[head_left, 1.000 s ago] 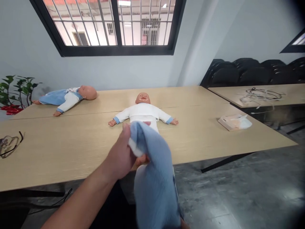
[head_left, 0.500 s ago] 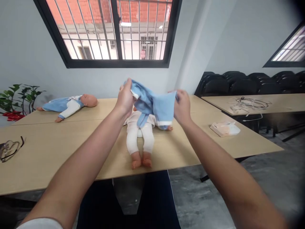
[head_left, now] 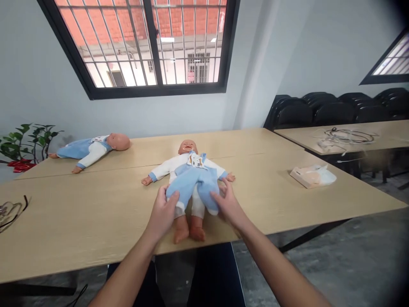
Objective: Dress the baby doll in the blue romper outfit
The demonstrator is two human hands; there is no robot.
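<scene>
A baby doll (head_left: pixel 188 146) lies on its back on the table, head toward the window and bare feet toward me. It wears a white top with blue cuffs and white leggings. Spread over its front is a pair of blue baby overalls (head_left: pixel 193 177) with a patterned bib. My left hand (head_left: pixel 164 209) pinches the left trouser leg, thumb on top. On the other leg, my right hand (head_left: pixel 228 202) grips the cloth near its white hem. The doll's thighs are hidden under the overalls.
A second dressed doll (head_left: pixel 91 147) lies at the back left. Glasses (head_left: pixel 14 211) rest at the left edge, and a tissue pack (head_left: pixel 313 175) sits to the right. Cables (head_left: pixel 348 136) lie on another table (head_left: pixel 306 138), before stacked black chairs (head_left: pixel 334 113).
The overalls, bunched and held up above the doll before, have come down and now lie spread over its body. Both my hands have lowered toward me, still gripping them. The doll's face now shows.
</scene>
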